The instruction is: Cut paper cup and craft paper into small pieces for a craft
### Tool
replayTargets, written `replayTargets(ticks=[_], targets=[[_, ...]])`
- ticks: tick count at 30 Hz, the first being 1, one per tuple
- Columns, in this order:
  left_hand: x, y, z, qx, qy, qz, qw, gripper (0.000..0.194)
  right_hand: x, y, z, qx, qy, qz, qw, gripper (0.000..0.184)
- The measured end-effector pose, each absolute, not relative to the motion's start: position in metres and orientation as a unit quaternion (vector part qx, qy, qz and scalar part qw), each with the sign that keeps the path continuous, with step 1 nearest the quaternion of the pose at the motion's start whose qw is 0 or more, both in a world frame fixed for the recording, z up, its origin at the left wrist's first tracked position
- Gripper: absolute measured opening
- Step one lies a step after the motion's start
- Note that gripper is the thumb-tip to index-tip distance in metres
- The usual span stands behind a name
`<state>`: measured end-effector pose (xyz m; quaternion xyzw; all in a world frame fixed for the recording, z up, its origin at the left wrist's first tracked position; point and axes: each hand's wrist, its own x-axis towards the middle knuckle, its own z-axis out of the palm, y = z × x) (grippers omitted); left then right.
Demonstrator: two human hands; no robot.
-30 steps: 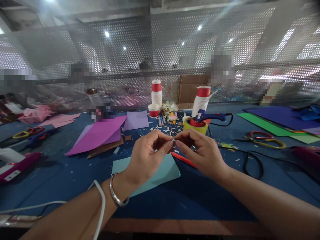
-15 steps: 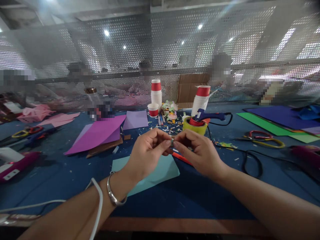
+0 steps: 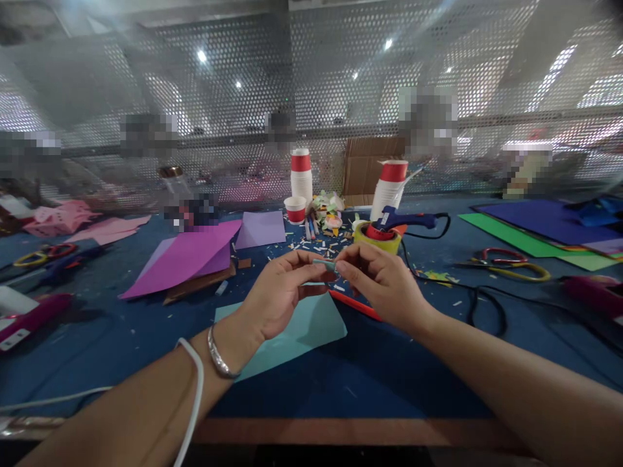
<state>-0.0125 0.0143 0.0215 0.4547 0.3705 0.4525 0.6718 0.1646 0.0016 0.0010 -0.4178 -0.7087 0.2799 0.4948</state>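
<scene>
Between the fingertips of both hands is a small light-blue paper piece (image 3: 325,264), perhaps folded or rolled; its exact shape is too small to tell. My left hand (image 3: 275,295) grips one end, thumb below the curled fingers. The other end is pinched by thumb and forefinger of my right hand (image 3: 389,285). Beneath my left hand lies a light-blue paper sheet (image 3: 302,334). A red stick-like object (image 3: 357,306) rests on the table, its right end hidden by my right hand.
Behind my right hand, a blue glue gun (image 3: 409,219) rests on a yellow tape roll (image 3: 379,243), its black cord trailing right. Scissors (image 3: 511,263) lie at the right, purple sheets (image 3: 182,259) at the left. Stacked paper cups (image 3: 301,181) and paper scraps (image 3: 331,207) stand farther back.
My left hand's fingers have shifted slightly left and opened somewhat around the paper piece, so more of it shows. The view has tilted a little.
</scene>
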Motion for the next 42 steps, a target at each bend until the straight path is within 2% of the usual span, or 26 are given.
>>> replayTargets(ticks=[5, 10, 12, 20, 26, 30, 34, 42], targets=[[-0.019, 0.023, 0.024, 0.445, 0.392, 0.495, 0.635, 0.01, 0.174, 0.011, 0.001, -0.473, -0.743, 0.207, 0.425, 0.011], [-0.023, 0.027, 0.02, 0.47, 0.374, 0.506, 0.619, 0.012, 0.191, 0.023, 0.003, -0.555, -0.797, 0.095, 0.22, 0.01], [-0.023, 0.028, 0.018, 0.484, 0.368, 0.501, 0.616, 0.014, 0.198, 0.027, 0.003, -0.569, -0.799, 0.079, 0.177, 0.011], [-0.024, 0.028, 0.015, 0.499, 0.373, 0.5, 0.601, 0.02, 0.214, 0.024, 0.007, -0.597, -0.798, 0.05, 0.066, 0.021], [-0.023, 0.032, 0.014, 0.455, 0.343, 0.52, 0.637, 0.017, 0.213, 0.015, 0.014, -0.583, -0.811, 0.056, 0.011, 0.009], [-0.022, 0.031, 0.017, 0.415, 0.336, 0.521, 0.666, 0.017, 0.211, 0.016, 0.016, -0.588, -0.806, 0.061, 0.001, 0.007], [-0.022, 0.028, 0.022, 0.382, 0.342, 0.508, 0.692, 0.02, 0.209, 0.02, 0.019, -0.581, -0.808, 0.084, 0.042, 0.015], [-0.021, 0.027, 0.025, 0.327, 0.355, 0.49, 0.726, 0.018, 0.196, 0.017, 0.02, -0.486, -0.775, 0.307, 0.264, 0.016]])
